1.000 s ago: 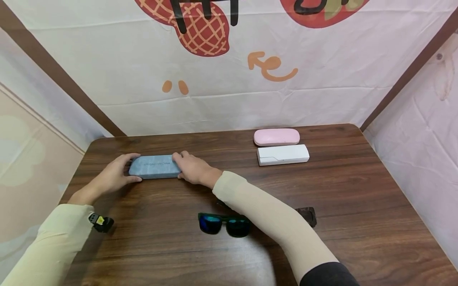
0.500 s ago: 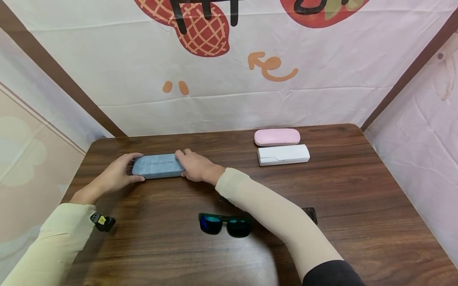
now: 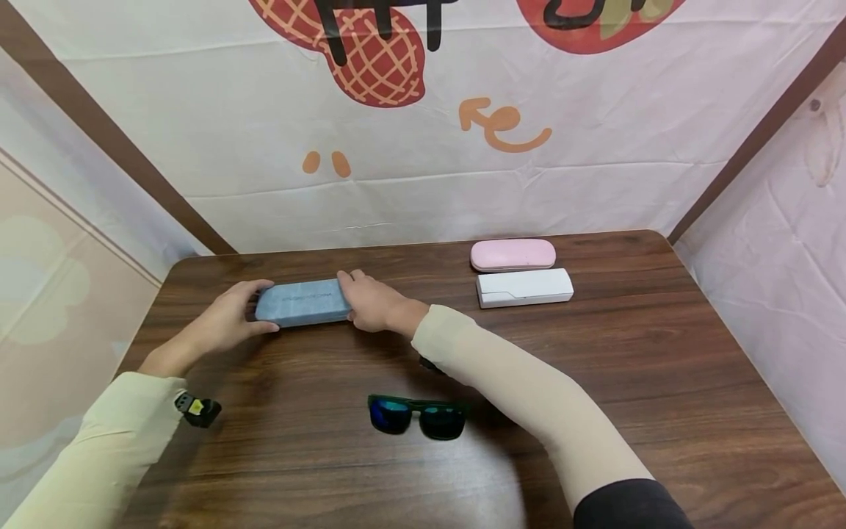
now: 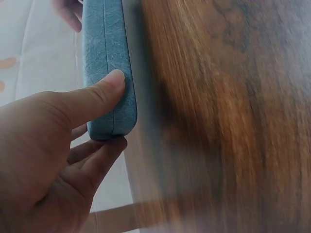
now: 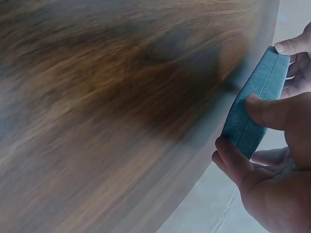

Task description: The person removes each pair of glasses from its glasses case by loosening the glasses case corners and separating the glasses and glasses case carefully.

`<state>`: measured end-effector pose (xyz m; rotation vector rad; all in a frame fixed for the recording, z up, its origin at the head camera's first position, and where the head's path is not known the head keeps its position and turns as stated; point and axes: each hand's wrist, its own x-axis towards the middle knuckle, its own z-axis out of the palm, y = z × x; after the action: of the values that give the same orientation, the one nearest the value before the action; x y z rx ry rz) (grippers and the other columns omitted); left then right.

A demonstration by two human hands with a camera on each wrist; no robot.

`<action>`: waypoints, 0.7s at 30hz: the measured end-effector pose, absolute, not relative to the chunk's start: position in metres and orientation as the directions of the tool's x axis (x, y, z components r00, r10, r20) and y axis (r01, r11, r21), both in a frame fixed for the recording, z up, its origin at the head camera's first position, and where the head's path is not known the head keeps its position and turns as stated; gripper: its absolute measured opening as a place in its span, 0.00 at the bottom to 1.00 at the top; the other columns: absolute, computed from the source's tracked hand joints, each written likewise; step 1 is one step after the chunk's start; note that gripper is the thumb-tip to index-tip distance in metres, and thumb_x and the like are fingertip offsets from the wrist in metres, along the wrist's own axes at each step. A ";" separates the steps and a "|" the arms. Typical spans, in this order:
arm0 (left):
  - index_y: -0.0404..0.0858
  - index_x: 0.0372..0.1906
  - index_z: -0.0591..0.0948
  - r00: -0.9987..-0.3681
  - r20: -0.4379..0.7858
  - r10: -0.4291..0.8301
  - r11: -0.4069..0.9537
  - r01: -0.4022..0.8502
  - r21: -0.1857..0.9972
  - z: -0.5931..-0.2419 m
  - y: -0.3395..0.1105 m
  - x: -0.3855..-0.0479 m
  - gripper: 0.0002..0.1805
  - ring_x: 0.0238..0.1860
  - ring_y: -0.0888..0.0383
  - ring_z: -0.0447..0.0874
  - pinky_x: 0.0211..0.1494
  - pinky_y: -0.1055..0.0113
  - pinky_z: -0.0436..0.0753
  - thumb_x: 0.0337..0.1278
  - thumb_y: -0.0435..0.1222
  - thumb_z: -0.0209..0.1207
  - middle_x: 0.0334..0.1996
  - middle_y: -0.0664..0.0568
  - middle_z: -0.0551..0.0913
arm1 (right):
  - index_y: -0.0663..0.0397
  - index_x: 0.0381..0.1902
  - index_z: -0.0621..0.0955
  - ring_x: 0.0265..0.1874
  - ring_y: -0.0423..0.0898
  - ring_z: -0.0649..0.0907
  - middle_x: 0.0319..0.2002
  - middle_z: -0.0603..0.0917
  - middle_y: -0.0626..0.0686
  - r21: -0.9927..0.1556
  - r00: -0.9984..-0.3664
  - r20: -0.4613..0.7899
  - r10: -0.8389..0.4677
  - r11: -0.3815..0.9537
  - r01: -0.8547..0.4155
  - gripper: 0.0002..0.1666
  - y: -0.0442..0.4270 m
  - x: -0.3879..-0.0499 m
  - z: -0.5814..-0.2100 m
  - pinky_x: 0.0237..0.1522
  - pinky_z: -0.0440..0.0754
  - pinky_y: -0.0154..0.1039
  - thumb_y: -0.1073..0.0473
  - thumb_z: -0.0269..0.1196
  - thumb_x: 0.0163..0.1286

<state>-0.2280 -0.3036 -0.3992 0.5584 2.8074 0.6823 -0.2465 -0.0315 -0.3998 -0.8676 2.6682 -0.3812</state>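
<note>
A closed blue glasses case [image 3: 305, 303] with faint lettering on its lid is held at both ends, over the table's left back part. My left hand [image 3: 228, 317] grips its left end. In the left wrist view the thumb presses the long side of the case [image 4: 109, 63], by the seam, and fingers curl under the end. My right hand [image 3: 377, 301] grips the right end, thumb on the near side, as the right wrist view shows. Whether the case touches the table is hard to tell. Nearer to me lie sunglasses [image 3: 416, 417] with blue mirrored lenses.
A pink glasses case [image 3: 512, 254] and a white case [image 3: 525, 287] lie at the back right of the wooden table [image 3: 661, 353]. Under my right forearm a small dark thing [image 3: 429, 364] is mostly hidden. A printed cloth wall [image 3: 410, 198] stands behind the table.
Both hands have carried the blue glasses case a little to the right, and it now tilts slightly. My right forearm now hides a dark object that showed beyond it earlier.
</note>
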 end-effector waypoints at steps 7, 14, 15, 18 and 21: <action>0.21 0.72 0.61 -0.904 -0.102 0.415 0.820 0.323 0.472 -0.395 -0.296 -0.227 0.44 0.58 0.28 0.74 0.57 0.38 0.76 0.59 0.36 0.72 0.62 0.22 0.67 | 0.63 0.81 0.48 0.75 0.51 0.65 0.78 0.54 0.64 -0.338 -0.758 -0.219 -0.614 0.777 -0.531 0.45 -0.022 -0.245 -0.395 0.66 0.72 0.38 0.56 0.58 0.78; 0.21 0.71 0.62 -0.901 -0.103 0.422 0.817 0.329 0.473 -0.391 -0.287 -0.225 0.43 0.58 0.29 0.75 0.57 0.38 0.77 0.59 0.35 0.72 0.62 0.23 0.68 | 0.64 0.81 0.50 0.71 0.51 0.69 0.77 0.57 0.65 -0.360 -0.750 -0.219 -0.624 0.766 -0.532 0.45 -0.011 -0.243 -0.390 0.63 0.74 0.39 0.57 0.59 0.77; 0.21 0.71 0.62 -0.900 -0.104 0.423 0.816 0.329 0.475 -0.390 -0.285 -0.225 0.43 0.58 0.29 0.75 0.57 0.38 0.77 0.59 0.35 0.72 0.62 0.23 0.67 | 0.64 0.80 0.50 0.70 0.51 0.71 0.76 0.58 0.65 -0.367 -0.751 -0.218 -0.623 0.765 -0.529 0.45 -0.009 -0.243 -0.389 0.63 0.74 0.39 0.57 0.60 0.77; 0.21 0.71 0.62 -0.897 -0.103 0.431 0.809 0.334 0.483 -0.388 -0.281 -0.224 0.43 0.59 0.29 0.75 0.57 0.39 0.77 0.59 0.35 0.72 0.62 0.24 0.68 | 0.64 0.80 0.54 0.65 0.50 0.74 0.74 0.62 0.64 -0.384 -0.753 -0.215 -0.621 0.763 -0.520 0.44 -0.004 -0.241 -0.386 0.61 0.76 0.39 0.57 0.62 0.76; 0.22 0.70 0.63 -0.893 -0.093 0.439 0.802 0.343 0.490 -0.387 -0.276 -0.222 0.43 0.58 0.30 0.76 0.58 0.39 0.77 0.58 0.36 0.72 0.62 0.25 0.69 | 0.63 0.80 0.55 0.64 0.49 0.75 0.73 0.63 0.63 -0.392 -0.753 -0.221 -0.619 0.764 -0.513 0.44 0.002 -0.239 -0.382 0.60 0.76 0.40 0.57 0.62 0.75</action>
<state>-0.2218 -0.2764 -0.3870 0.6123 2.7871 0.7004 -0.2393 0.0018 -0.3820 -0.8707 2.6218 -0.4410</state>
